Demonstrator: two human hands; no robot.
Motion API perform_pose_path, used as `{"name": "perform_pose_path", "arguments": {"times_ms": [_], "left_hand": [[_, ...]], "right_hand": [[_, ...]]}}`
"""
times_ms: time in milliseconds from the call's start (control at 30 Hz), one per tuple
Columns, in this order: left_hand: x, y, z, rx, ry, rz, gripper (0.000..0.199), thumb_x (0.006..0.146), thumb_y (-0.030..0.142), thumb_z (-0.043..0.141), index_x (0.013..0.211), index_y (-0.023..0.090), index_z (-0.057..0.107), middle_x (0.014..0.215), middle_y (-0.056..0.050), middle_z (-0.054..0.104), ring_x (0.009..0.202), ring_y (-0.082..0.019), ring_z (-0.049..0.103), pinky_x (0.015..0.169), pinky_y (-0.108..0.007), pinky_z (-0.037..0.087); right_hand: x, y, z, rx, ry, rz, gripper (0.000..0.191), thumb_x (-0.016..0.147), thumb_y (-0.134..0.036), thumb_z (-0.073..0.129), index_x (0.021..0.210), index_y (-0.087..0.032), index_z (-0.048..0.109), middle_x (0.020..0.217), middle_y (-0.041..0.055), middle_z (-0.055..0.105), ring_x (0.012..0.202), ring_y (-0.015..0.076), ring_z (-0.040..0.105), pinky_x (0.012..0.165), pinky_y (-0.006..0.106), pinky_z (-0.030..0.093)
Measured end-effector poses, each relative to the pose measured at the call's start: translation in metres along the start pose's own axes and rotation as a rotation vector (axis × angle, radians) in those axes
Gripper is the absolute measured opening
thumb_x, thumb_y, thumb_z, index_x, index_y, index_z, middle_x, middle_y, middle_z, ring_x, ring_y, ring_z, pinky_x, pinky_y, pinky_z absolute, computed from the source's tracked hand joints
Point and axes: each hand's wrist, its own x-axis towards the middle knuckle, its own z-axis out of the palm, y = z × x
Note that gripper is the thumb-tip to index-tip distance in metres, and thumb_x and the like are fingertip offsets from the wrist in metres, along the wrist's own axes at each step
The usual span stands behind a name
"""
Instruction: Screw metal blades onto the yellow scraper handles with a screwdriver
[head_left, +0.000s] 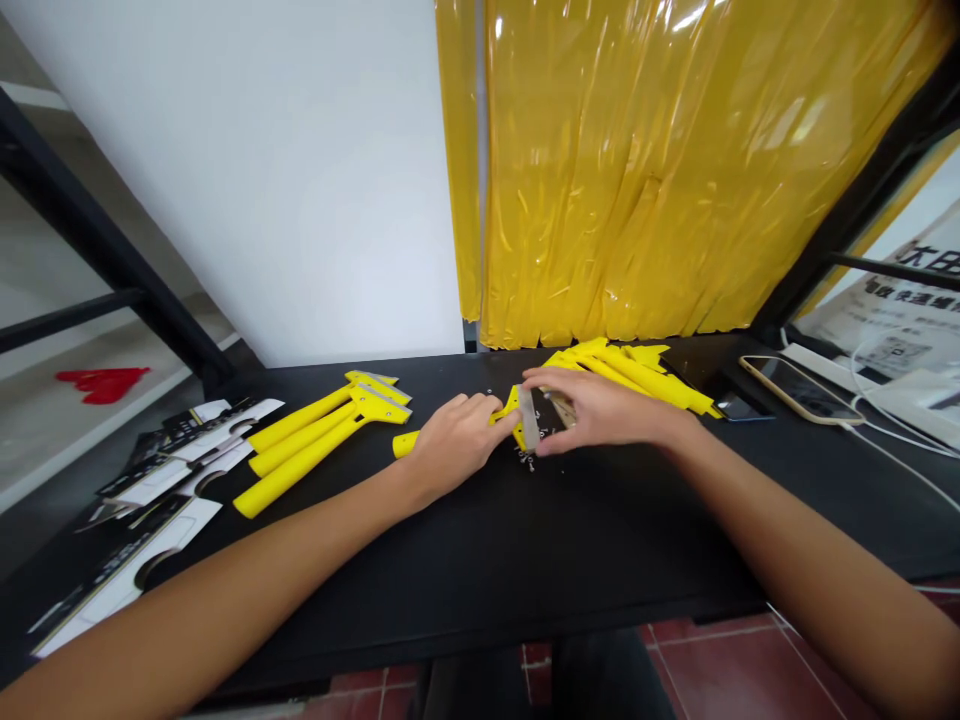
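Observation:
My left hand (457, 442) is shut around a yellow-handled scraper (405, 444), whose handle end sticks out to the left and whose yellow head shows past my fingers. My right hand (604, 403) pinches a thin steel blade (529, 418) against that head, with fingers above and thumb below. Behind the blade, a tan piece is partly hidden by my right fingers. Several matching scrapers (315, 432) lie together to the left of my hands, and a heap of yellow scrapers (630, 375) lies just behind my right hand.
Printed white-and-black packaging cards (165, 500) lie at the black table's (465, 570) left end. A smartphone (799, 390), a smaller dark phone (742, 408) and white cables sit at the right. A yellow plastic curtain (675, 170) hangs behind the table.

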Motion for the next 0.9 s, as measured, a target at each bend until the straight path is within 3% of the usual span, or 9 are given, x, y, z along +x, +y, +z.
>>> {"name": "perform_pose_path", "arguments": {"times_ms": [67,167,433,633,767,900], "left_hand": [[-0.001,0.0,0.001,0.005,-0.005,-0.003,0.029,0.101,0.019,0.048,0.128,0.023,0.06,0.102,-0.006,0.065,0.082,-0.02,0.057,0.073,-0.034,0.041],[-0.001,-0.001,0.003,0.002,-0.009,0.003,0.031,0.101,0.019,0.049,0.131,0.023,0.057,0.101,-0.006,0.065,0.081,-0.02,0.057,0.073,-0.033,0.042],[0.0,0.002,0.002,0.017,0.0,0.064,0.036,0.101,0.013,0.046,0.134,0.023,0.054,0.098,-0.006,0.063,0.079,-0.019,0.057,0.074,-0.033,0.043],[0.0,0.001,-0.002,0.045,-0.01,0.03,0.039,0.099,0.012,0.047,0.136,0.023,0.055,0.101,-0.008,0.063,0.083,-0.02,0.058,0.074,-0.034,0.044],[0.001,0.002,-0.001,0.044,-0.013,0.001,0.034,0.099,0.012,0.048,0.13,0.02,0.06,0.103,-0.009,0.064,0.084,-0.021,0.059,0.074,-0.035,0.045],[0.002,0.001,-0.001,0.037,-0.006,-0.015,0.034,0.098,0.011,0.049,0.129,0.02,0.061,0.103,-0.01,0.065,0.083,-0.021,0.059,0.074,-0.035,0.045]], "right_hand": [[0.003,-0.005,0.016,-0.014,-0.033,-0.031,0.078,0.071,-0.059,0.079,0.138,-0.024,0.057,0.144,0.011,0.058,0.134,0.0333,0.054,0.11,0.046,0.044],[0.003,-0.002,0.022,0.005,-0.033,-0.033,0.075,0.073,-0.055,0.08,0.137,-0.024,0.055,0.139,0.0113,0.06,0.129,0.0315,0.056,0.107,0.044,0.046],[-0.001,0.0,0.009,0.102,-0.1,0.03,0.081,0.071,-0.047,0.083,0.139,-0.022,0.048,0.131,0.0114,0.056,0.122,0.0277,0.055,0.105,0.042,0.046],[-0.003,-0.001,0.007,0.146,-0.057,0.06,0.08,0.073,-0.045,0.08,0.142,-0.023,0.045,0.138,0.0111,0.053,0.125,0.0268,0.055,0.106,0.041,0.047],[-0.006,0.011,-0.002,0.047,-0.028,0.092,0.081,0.072,-0.04,0.079,0.144,-0.025,0.045,0.142,0.0105,0.053,0.129,0.028,0.054,0.108,0.042,0.045],[-0.01,0.03,-0.009,-0.047,-0.128,0.102,0.067,0.075,-0.035,0.075,0.139,-0.025,0.056,0.14,0.0083,0.059,0.126,0.0287,0.058,0.107,0.041,0.046]]}}
